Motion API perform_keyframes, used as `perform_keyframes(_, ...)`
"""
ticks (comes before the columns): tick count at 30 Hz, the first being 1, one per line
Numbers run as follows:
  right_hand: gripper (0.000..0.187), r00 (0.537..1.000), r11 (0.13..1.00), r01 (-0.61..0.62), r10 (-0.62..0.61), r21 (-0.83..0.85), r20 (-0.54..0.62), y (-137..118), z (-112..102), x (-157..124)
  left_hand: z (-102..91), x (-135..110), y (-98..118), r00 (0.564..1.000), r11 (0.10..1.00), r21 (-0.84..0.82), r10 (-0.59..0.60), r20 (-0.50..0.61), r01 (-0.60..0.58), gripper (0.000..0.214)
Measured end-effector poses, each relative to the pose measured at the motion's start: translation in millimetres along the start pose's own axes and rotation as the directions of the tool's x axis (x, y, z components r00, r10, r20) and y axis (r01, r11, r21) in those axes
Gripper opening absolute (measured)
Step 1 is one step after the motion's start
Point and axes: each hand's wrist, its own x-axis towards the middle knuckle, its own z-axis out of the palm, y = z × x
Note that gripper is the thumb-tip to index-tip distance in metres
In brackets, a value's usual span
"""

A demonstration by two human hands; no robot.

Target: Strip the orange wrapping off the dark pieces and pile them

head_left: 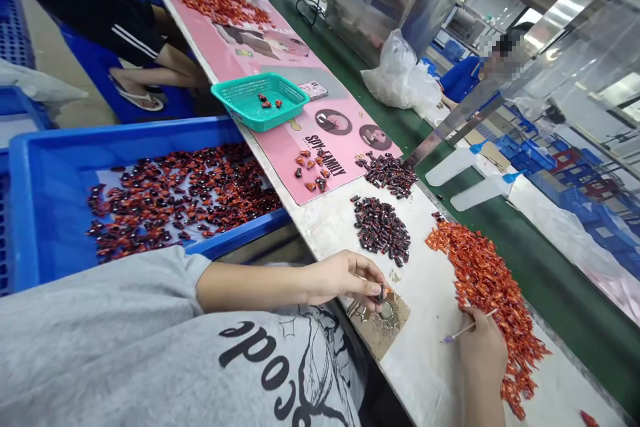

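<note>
Currently hands apart: left hand [345,278] pinching small dark piece [381,293] over cardboard scrap [384,328]; right hand [483,350] gripping purple-tipped stick [466,328] beside orange heap [487,293]. Dark pile [381,230] formed; blue crate [150,135] remains well filled.

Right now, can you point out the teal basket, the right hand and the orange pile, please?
Teal basket [260,119], head view, front wall.
Right hand [483,350], head view, back of hand.
Orange pile [487,293], head view, middle of pile.
</note>
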Motion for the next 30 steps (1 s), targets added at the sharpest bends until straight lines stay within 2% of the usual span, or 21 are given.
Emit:
perform_keyframes(6, 0.021, 0.992, 0.994, -0.093, 0.097, 0.053, -0.083, -5, -14, 2, -0.1, 1, 2, 1.000, 0.998, 0.067, 0.012, 0.021, -0.013, 0.049)
perform_keyframes(8, 0.027, 0.990, 0.989, -0.082, 0.095, 0.123, -0.106, -23, -22, -9, 0.6, 3, 1, 0.999, 0.997, 0.073, 0.032, 0.021, -0.034, 0.047)
perform_keyframes(10, 0.035, 0.992, 0.963, -0.006, 0.040, 0.271, -0.119, -51, -32, -29, 2.2, 6, -1, 0.998, 0.996, 0.072, 0.059, 0.025, -0.061, 0.043)
perform_keyframes(12, 0.041, 0.986, 0.769, 0.166, -0.112, 0.617, -0.125, -85, -41, -53, 4.5, 9, -2, 0.996, 0.996, 0.055, 0.066, 0.054, -0.069, 0.040)
perform_keyframes(14, 0.038, 0.959, 0.635, 0.260, -0.258, 0.727, -0.118, -116, -49, -74, 7.4, 10, -3, 0.993, 0.999, 0.021, 0.034, 0.113, -0.037, 0.039)
perform_keyframes(15, 0.038, 0.949, 0.587, 0.286, -0.282, 0.757, -0.140, -128, -51, -81, 8.9, 9, -2, 0.989, 1.000, 0.000, 0.009, 0.147, -0.009, 0.039)
perform_keyframes(17, 0.037, 0.952, 0.531, 0.279, -0.261, 0.800, -0.158, -145, -53, -89, 11.6, 6, 0, 0.978, 0.999, -0.028, -0.035, 0.206, 0.041, 0.040)
perform_keyframes(21, 0.039, 0.985, 0.457, 0.175, -0.091, 0.872, -0.150, -157, -50, -89, 13.8, -4, 6, 0.971, 0.996, -0.059, -0.045, 0.233, 0.060, 0.039)
perform_keyframes(24, 0.040, 0.985, 0.441, 0.166, -0.030, 0.882, -0.171, -159, -46, -90, 12.4, -6, 7, 0.980, 0.997, -0.055, -0.042, 0.194, 0.054, 0.037)
perform_keyframes(30, 0.036, 0.963, 0.548, 0.226, -0.003, 0.805, -0.268, -166, -36, -100, 12.2, -8, 7, 0.987, 0.998, -0.032, -0.048, 0.154, 0.054, 0.037)
